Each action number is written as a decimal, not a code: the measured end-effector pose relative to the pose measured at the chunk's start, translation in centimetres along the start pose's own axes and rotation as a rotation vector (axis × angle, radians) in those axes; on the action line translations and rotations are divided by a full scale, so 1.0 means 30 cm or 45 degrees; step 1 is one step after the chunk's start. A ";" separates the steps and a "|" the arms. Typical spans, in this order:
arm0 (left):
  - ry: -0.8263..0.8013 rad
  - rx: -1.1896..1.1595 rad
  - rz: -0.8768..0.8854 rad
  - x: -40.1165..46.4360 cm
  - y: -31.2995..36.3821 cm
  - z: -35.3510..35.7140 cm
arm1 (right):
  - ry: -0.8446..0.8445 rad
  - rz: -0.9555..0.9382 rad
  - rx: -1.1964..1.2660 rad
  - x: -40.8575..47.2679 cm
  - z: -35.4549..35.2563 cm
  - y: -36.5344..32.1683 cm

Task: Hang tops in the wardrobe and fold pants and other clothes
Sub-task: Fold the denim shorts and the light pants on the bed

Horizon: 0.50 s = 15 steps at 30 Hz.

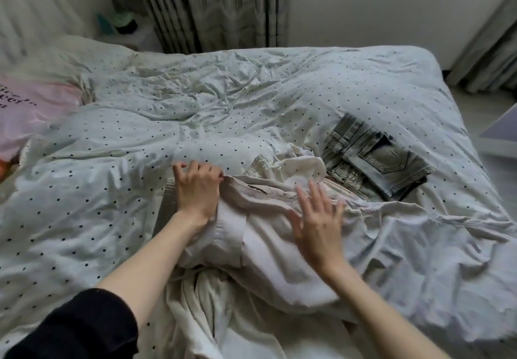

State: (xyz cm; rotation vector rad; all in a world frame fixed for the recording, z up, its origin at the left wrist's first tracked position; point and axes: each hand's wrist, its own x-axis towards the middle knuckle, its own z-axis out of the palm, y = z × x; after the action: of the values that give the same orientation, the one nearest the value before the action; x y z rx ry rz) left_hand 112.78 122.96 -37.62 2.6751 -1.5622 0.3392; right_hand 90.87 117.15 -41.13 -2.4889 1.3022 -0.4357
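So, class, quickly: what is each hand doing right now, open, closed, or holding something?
Left hand: fingers curled, gripping the edge of the beige garment.
Right hand: open, fingers straight and spread, over the same garment; contact cannot be told.

1. You're working in soft, dim daylight here, flat and greyish, with no hard glare anywhere.
2. Light seeps through the curtain [223, 9] at the far wall; its folds read as dark and pale stripes.
3. Shadows stay gentle: you get shallow grey creases across the dotted duvet [251, 101] and a darker pocket under the pale garment [268, 235] near you.
4. Your right hand [317, 226] smears with motion blur at the fingers; your left hand [197, 188] looks sharper.
5. The left edge goes hazy, the pink pillow [30, 112] soft and washed.
6. Wide-angle bending curves the bed's far edge and stretches the corners.
7. Your black sleeve [72, 328] sinks into near-featureless dark.
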 end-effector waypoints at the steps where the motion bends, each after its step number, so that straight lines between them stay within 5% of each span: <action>1: -0.048 -0.056 0.022 0.025 -0.007 0.046 | 0.009 -0.113 -0.002 -0.019 0.040 -0.036; 4: -0.143 -0.258 0.124 0.046 -0.028 0.134 | -0.164 -0.302 -0.093 -0.037 0.131 -0.109; 8: -0.042 -0.360 0.123 0.023 -0.123 0.186 | -0.478 -0.167 -0.168 0.029 0.229 -0.044; 11: -0.208 -0.513 -0.124 -0.033 -0.237 0.205 | -0.614 -0.122 -0.256 0.044 0.263 -0.006; 15: -0.518 -1.300 -0.597 -0.091 -0.293 0.198 | -0.511 -0.001 -0.153 0.049 0.249 -0.096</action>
State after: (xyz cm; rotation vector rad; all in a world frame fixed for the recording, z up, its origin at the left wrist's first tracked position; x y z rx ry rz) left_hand 120.10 128.90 -43.20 2.1619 -0.7244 -0.8241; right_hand 96.78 118.40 -46.61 -2.4983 1.1904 0.1447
